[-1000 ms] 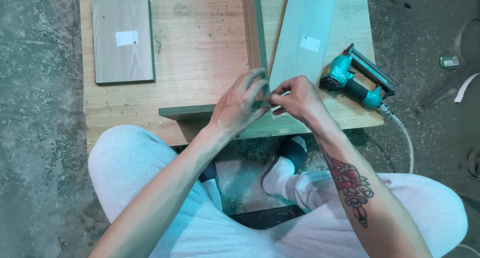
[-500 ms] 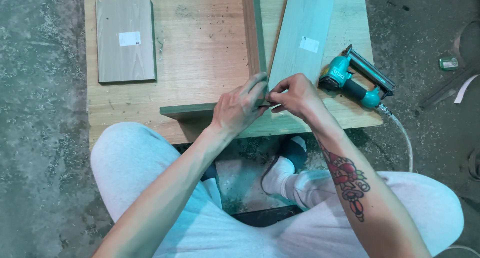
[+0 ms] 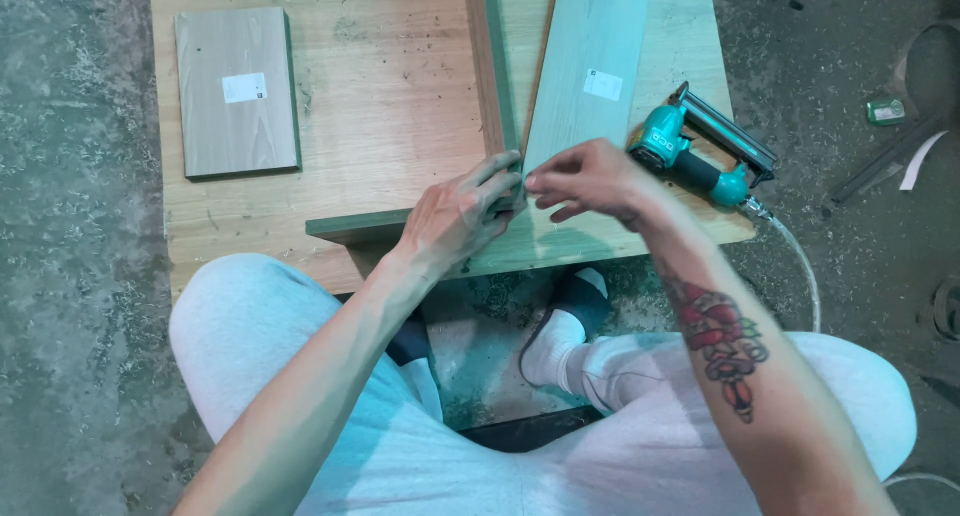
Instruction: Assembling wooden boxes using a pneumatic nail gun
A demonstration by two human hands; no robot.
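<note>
Seated on a sawdust-strewn concrete floor [image 3: 70,306], we work over a low wooden board [image 3: 390,86] that serves as our bench. Our left hand [image 3: 455,219] lies flat across the corner where two green-edged panels meet: a standing strip [image 3: 355,224] that runs along the near side and an upright panel [image 3: 495,56] that heads away from us. Its fingers [image 3: 498,171] are spread and pressed on the joint, not closed around anything. Our right hand [image 3: 590,179] hovers just beside it, thumb and forefinger pinched together at the same corner; whether they hold something small we cannot tell. A long grey plank [image 3: 590,66] with a white label lies flat under that hand. A teal pneumatic nailer [image 3: 700,151] rests on the board's right edge, near our right wrist, its air hose [image 3: 795,261] trailing off to the floor. A small grey panel [image 3: 238,91] with a white sticker lies well apart at the far left.
</note>
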